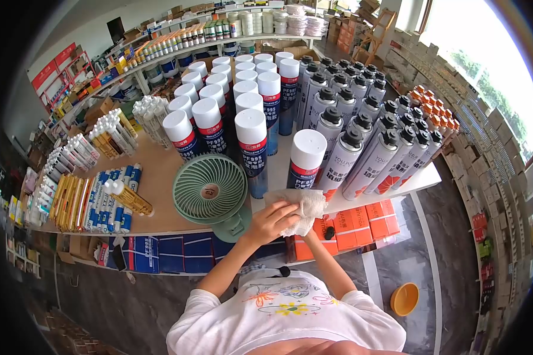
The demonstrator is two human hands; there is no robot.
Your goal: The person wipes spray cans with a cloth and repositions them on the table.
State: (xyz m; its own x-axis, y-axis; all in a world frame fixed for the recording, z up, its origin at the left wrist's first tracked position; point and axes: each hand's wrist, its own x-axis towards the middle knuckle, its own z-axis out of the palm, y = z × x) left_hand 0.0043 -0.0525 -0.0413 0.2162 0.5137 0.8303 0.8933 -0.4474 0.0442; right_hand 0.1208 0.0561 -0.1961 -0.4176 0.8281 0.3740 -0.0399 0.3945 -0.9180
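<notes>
A crumpled white cloth [309, 207] is gripped by my left hand [273, 220], whose fingers press on its left side. My right hand is hidden under the cloth; only the forearm leading up to it shows. Right behind the cloth stands a white-capped spray foam can [308, 152], its lower part covered by it. To the left is another white-capped can [251, 148], upright at the table's front. A green desk fan [210, 188] sits beside my left wrist. Silver cans with black tops [341, 157] stand in close rows on the right.
Rows of white-capped cans [207, 115] fill the table's middle. Blue-and-white tubes [109, 204] and a yellowish cartridge [129, 198] lie left. Below are orange boxes [352, 228] and blue boxes [172, 254]. A yellow bowl [405, 299] is on the floor.
</notes>
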